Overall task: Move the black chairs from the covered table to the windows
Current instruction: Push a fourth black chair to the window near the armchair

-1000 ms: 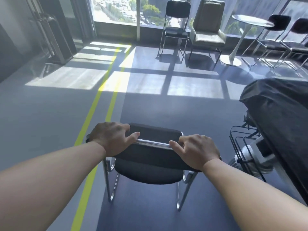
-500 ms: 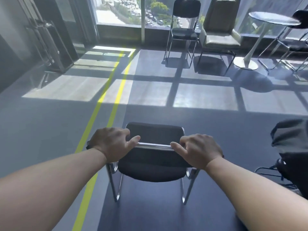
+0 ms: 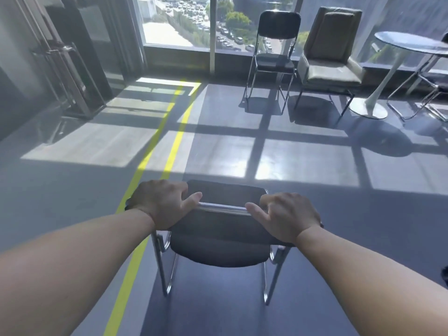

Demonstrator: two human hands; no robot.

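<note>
A black chair [image 3: 219, 251] with chrome legs is in front of me, its backrest nearest me and its seat facing the windows [image 3: 184, 20]. My left hand [image 3: 161, 206] grips the left end of the backrest top. My right hand [image 3: 287, 215] grips the right end. The chair's legs hang over the grey floor; I cannot tell whether they touch it. Another black chair [image 3: 275, 59] stands by the windows ahead.
A tan padded chair [image 3: 332, 61] stands right of that black chair. A round glass table [image 3: 412, 47] on a white pedestal and more chrome chair frames [image 3: 429, 93] are at the far right. Two yellow floor lines [image 3: 155, 170] run toward the windows. A metal rack [image 3: 70, 76] stands at left.
I have moved forward with the chair toward the windows. The covered table at right has slid out of view, and the chairs by the windows are closer.
</note>
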